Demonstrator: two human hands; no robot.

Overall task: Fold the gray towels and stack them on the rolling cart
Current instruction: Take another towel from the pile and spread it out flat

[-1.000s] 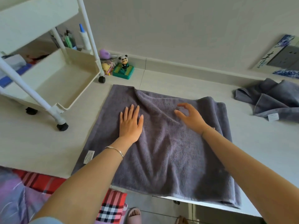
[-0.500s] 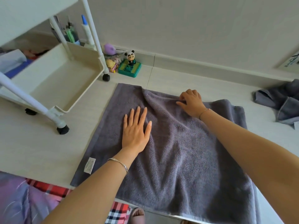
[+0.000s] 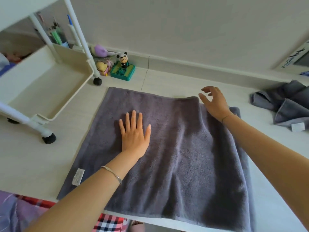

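One rolling cart (image 3: 73,61) and panda figurine (image 3: 123,60) stand near towel (image 3: 175,148).

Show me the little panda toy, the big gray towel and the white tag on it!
Small black-and-white panda toy (image 3: 123,58): head view, on its head.
Flat dark gray terry towel (image 3: 184,156): head view, on its bare middle.
White rectangular fabric tag (image 3: 78,176): head view, on its centre.

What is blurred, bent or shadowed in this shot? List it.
Head view: soft even daylight, no glare; motion blur smears the cart and the pens behind it; the right hand is slightly soft, the left hand and towel sharp; the wide lens bows the baseboard; the right arm casts a dark shadow on the towel's near right part.
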